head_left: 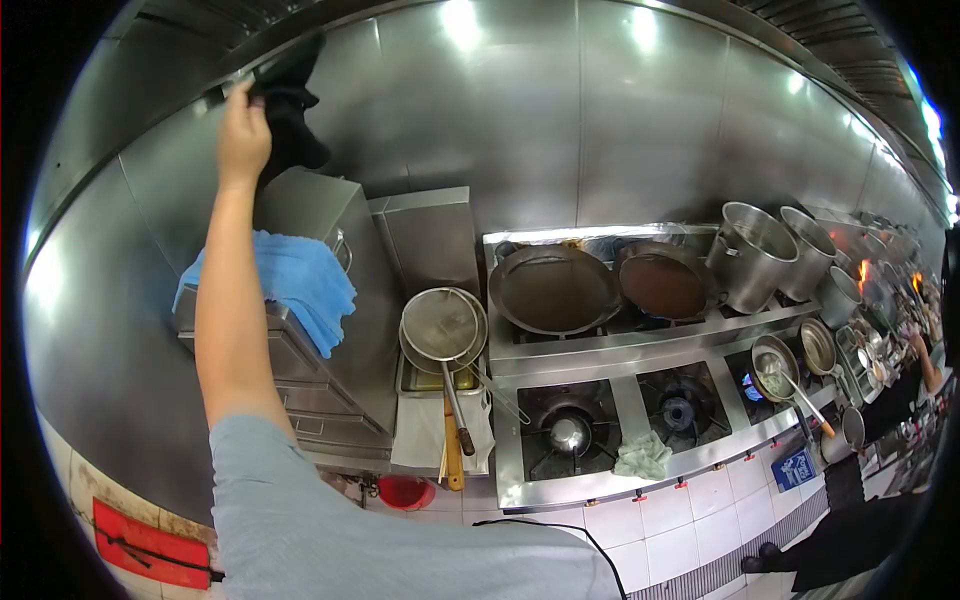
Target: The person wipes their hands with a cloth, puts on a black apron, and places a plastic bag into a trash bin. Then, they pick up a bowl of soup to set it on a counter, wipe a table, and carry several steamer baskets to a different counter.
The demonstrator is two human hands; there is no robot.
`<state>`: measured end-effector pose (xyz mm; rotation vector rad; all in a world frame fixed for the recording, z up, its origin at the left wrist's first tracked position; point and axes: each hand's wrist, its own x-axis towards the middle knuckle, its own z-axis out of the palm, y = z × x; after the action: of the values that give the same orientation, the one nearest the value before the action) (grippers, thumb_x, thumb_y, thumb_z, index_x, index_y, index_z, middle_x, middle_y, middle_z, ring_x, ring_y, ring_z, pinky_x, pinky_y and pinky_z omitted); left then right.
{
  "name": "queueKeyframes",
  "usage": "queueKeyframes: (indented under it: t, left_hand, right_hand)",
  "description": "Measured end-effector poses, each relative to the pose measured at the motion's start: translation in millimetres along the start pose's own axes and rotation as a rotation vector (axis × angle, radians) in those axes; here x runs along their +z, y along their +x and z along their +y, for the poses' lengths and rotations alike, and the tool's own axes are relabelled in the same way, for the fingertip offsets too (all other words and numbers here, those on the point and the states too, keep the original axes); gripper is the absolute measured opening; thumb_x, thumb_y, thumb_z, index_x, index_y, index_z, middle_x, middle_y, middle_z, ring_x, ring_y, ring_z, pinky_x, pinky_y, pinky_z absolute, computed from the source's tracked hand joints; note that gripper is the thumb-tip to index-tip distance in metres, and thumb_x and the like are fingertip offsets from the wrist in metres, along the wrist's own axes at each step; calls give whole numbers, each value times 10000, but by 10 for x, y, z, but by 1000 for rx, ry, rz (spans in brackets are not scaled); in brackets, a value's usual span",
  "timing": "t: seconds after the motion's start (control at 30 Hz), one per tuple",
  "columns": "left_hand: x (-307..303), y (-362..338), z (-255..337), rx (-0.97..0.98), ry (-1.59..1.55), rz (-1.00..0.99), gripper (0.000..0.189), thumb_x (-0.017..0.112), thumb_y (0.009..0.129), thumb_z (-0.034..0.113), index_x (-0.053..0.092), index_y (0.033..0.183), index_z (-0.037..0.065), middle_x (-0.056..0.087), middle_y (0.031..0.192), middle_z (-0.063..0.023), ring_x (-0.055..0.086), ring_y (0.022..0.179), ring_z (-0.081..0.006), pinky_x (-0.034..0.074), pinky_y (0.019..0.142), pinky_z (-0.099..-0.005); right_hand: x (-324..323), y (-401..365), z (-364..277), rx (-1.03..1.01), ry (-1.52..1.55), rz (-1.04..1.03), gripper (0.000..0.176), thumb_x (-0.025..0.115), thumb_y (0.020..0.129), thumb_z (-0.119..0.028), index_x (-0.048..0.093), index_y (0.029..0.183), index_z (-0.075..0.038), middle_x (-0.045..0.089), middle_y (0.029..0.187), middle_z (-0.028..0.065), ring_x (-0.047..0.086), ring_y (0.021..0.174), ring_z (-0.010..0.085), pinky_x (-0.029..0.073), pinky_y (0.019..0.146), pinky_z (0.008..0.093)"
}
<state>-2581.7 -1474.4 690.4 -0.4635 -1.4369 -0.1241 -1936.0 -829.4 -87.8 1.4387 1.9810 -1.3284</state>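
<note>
High at the upper left, my left hand (244, 135) is closed around the edge of a black cloth (290, 125), which hangs down beside the steel wall. The cloth hangs just above a tall steel cabinet (375, 330). Below the hand, my bare forearm passes in front of a blue towel (300, 285) draped over the top of a steel drawer unit (300, 395). My right hand is out of view.
Strainers (440, 325) rest over a tray beside the stove (510, 480). Two large woks (555, 290) and tall pots (752, 258) stand behind the burners. A pan (772, 370) sits over a blue flame. Another person's arm (930, 365) shows at the right.
</note>
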Motion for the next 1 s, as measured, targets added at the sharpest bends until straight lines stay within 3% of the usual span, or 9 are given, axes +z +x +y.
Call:
queueKeyframes:
  t: [0.17, 0.27, 0.37, 0.4, 0.43, 0.5, 0.63, 0.77, 1.0]
  left_hand:
    - [-871, 696, 1387, -144, -674, 69, 222, 587, 1039, 150, 627, 1201, 4, 705, 1098, -63, 633, 998, -145, 472, 898, -277]
    - [-1284, 668, 2538, -217, -1021, 22, 269, 581, 1054, 217, 636, 1151, -28, 655, 1085, -1, 588, 1011, -113, 444, 913, -254]
    - [-1452, 346, 3443, -223, -1426, -243, 326, 621, 1021, 288, 650, 1064, -33, 669, 1061, -81, 613, 981, -146, 472, 886, -276]
    - [-1471, 239, 3735, -172, -1609, -409, 339, 630, 1009, 306, 652, 1045, -30, 679, 1052, -106, 628, 969, -160, 485, 873, -284]
    - [-1514, 121, 4112, -162, -1747, -473, 317, 644, 997, 282, 653, 1035, -33, 692, 1031, -130, 651, 938, -181, 503, 842, -292]
    - [-1690, -75, 5007, -161, -1996, -573, 276, 659, 983, 242, 656, 1016, -32, 709, 971, -149, 685, 862, -216, 530, 780, -306]
    - [-2386, -345, 6680, 47, -2330, -566, 164, 668, 964, 148, 661, 993, -13, 716, 904, -145, 704, 768, -251, 548, 716, -319]
    - [-3303, -557, 7852, 171, -2558, -633, 93, 669, 944, 73, 654, 1006, 5, 700, 833, -113, 680, 682, -236, 529, 656, -295]
    - [-4427, -777, 8976, 518, -2798, -841, 97, 626, 968, 77, 642, 1040, 14, 682, 819, -102, 657, 670, -232, 514, 645, -298]
  right_hand:
    - [90, 37, 443, -77, 163, 126, 339, 701, 867, -168, 664, 1131, 41, 705, 840, 131, 648, 687, 198, 497, 557, 371]
    - [434, 975, 1033, -370, 452, 294, 336, 712, 861, -114, 661, 1148, 55, 710, 833, 129, 649, 673, 187, 495, 530, 359]
    - [-313, -764, -614, -547, 588, 414, 454, 693, 918, -121, 599, 1329, 46, 724, 990, 114, 656, 839, 155, 528, 715, 298]
    - [-546, -1201, -933, -636, 727, 346, 483, 696, 909, -102, 582, 1358, 37, 671, 1221, 170, 632, 1156, 236, 505, 998, 364]
    - [-781, -1826, -1343, -768, 830, 365, 495, 710, 914, -99, 569, 1372, 22, 661, 1258, 137, 630, 1141, 214, 512, 981, 355]
    - [-1215, -2750, -1600, -1076, 812, 327, 753, 771, 853, -208, 441, 1495, 7, 542, 1467, 181, 521, 1367, 296, 393, 1144, 416]
    - [-1714, -3989, -1397, -1516, 617, 509, 1380, 1004, 566, -431, 209, 1593, 34, 353, 1597, 221, 354, 1485, 325, 263, 1210, 454]
    - [-1732, -4484, -623, -1315, 509, 766, 1463, 1020, 566, -378, 77, 1610, 21, 248, 1633, 165, 280, 1505, 300, 229, 1217, 436]
    - [-1344, -4690, 421, -867, 965, 1343, 1020, 868, 793, -230, 246, 1571, -12, 455, 1494, 169, 492, 1342, 279, 383, 1131, 446]
